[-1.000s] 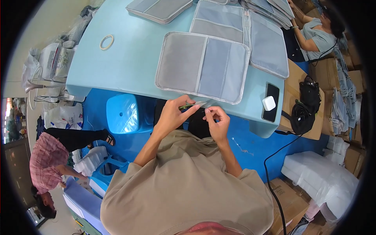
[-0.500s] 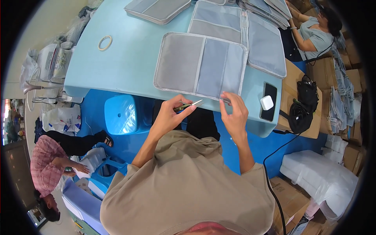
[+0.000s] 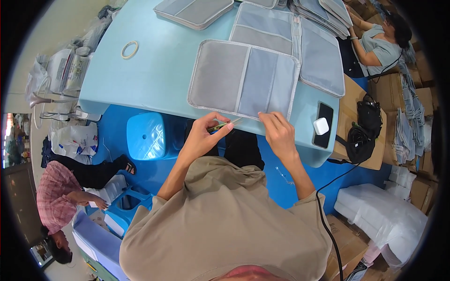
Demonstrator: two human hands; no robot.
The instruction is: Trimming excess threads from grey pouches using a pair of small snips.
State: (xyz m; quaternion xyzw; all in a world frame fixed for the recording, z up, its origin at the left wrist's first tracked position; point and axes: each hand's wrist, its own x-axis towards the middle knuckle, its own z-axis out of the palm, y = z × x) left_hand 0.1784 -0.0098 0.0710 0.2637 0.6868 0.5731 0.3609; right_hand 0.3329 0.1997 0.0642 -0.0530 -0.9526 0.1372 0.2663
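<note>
From where I sit, a pale blue table [image 3: 145, 84] fills the upper middle, with a tape ring [image 3: 123, 51] on its upper left part. At its right end I see a black phone [image 3: 324, 111] with a small white case [image 3: 321, 126] resting on it. A blue stool [image 3: 147, 136] stands left of centre on the blue floor [image 3: 304, 175]; one person [image 3: 58, 192] bends at lower left, another [image 3: 382, 51] works at upper right.

The grey pile [image 3: 192, 11] is cut off by the top edge, and the left fingers hide most of the tool's handle.

The grey mesh panel [image 3: 218, 75] lies flat at upper centre, overlapping other grey pieces. My left hand [image 3: 205, 136] is closed around green-handled snips [image 3: 217, 127], blades pointing right. My right hand [image 3: 280, 131] has its fingers bent together at the panel's near edge; whether they pinch it or merely touch, I can't tell.
</note>
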